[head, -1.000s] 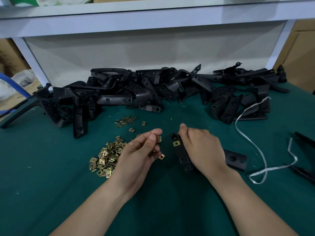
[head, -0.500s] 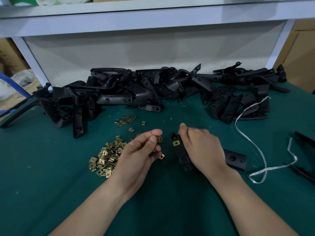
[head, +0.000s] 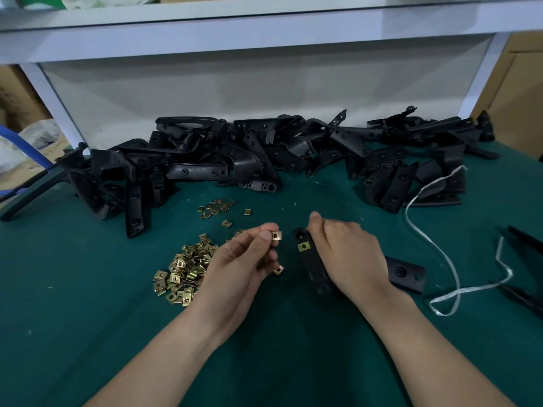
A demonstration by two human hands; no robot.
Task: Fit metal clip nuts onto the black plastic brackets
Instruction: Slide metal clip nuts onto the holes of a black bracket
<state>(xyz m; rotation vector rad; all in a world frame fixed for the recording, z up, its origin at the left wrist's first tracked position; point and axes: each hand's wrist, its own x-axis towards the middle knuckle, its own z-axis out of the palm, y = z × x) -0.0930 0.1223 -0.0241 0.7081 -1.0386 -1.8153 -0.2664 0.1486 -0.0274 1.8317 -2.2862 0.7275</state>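
Brass clip nut turned, hole now showing

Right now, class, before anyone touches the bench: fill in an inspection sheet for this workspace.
Surface: green mat, flat.
Job's things: bracket carrying one fitted nut; loose nuts heaped at left; bracket pile along the back.
Clutter: white strap at right.
Hands: left hand pinches a clip nut; right hand grips the bracket.
Cables: nothing seen; a blue hose lies beyond the left edge.
Surroundings: white shelf frame, cardboard boxes.
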